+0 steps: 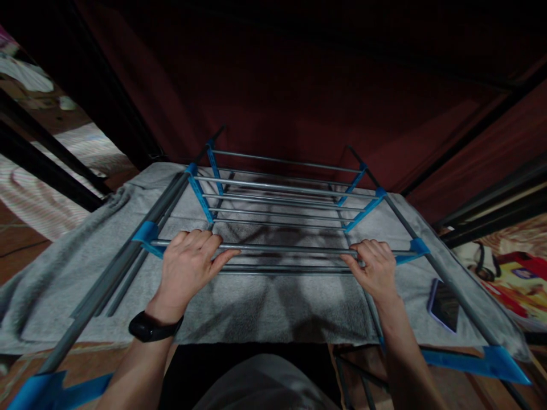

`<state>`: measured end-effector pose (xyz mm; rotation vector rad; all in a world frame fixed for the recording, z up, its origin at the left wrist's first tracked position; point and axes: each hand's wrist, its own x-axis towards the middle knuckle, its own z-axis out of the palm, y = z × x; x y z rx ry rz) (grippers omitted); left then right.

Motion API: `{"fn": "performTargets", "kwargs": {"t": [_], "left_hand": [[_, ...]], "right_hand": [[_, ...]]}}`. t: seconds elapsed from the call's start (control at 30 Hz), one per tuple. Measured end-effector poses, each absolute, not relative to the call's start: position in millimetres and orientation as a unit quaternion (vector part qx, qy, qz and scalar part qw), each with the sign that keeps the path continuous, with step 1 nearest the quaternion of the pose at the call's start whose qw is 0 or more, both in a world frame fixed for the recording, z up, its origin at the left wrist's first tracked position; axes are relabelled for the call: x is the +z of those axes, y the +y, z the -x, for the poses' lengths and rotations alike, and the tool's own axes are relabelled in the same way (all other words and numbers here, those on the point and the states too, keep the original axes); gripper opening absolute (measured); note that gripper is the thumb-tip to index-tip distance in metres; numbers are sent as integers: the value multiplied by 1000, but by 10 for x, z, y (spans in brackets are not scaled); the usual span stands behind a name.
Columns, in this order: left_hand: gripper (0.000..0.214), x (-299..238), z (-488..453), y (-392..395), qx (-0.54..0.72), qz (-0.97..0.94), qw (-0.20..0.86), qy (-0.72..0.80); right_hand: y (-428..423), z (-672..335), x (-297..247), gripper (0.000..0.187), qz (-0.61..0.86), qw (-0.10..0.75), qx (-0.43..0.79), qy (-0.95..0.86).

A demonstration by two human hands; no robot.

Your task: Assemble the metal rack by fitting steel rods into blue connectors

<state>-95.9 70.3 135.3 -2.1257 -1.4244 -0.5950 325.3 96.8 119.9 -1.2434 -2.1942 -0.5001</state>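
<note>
A rack of grey metal tubes with blue plastic brackets point(371, 208) spans the middle of the view, lying on or over a grey blanket. My left hand point(190, 259), with a black band point(156, 327) on its wrist, wraps round the left part of a horizontal rack tube point(286, 249). Near the other end of that same tube, my right hand point(376, 265) is closed on it. A blue connector point(146, 232) sits at the tube's left end; another blue connector point(420, 246) is at its right. Beneath my hands, more crossbars run parallel. My palms hide how the tube seats.
A phone point(444, 304) rests on the blanket point(273, 313) at right. Several grey tubes point(128, 282) lie along the left side pole. Behind stands a dark red panel point(273, 85). Colourful packaging point(517, 279) is at far right, and striped fabric point(47, 182) at left.
</note>
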Motion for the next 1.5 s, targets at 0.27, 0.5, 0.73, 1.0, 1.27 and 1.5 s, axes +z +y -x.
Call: {"fn": "performTargets", "kwargs": {"t": [0.27,0.5,0.73,1.0,1.27,1.5], "left_hand": [[29,1316,992,690,-241,767,241,-544],[35,1320,1020,712,-205,763,271,-550],[36,1368,985,693,-207,763,260,-554],[34,1374,975,677,-197,766,236,-565],[34,1399,964,669,-199,769,220,-567],[34,1391,956,659,-205,761,216,-577]], "right_hand": [[948,-3263,1220,22,466,279,-166,-823],[983,-3216,1228,30,483,284,-196,-804],[1007,-3218,1191,33,488,291,-226,-791],[1035,-3219,1160,38,500,292,-257,-774],[1055,-3237,1135,39,501,289,-274,-768],[1049,-3239,1137,40,508,294,-261,-767]]}}
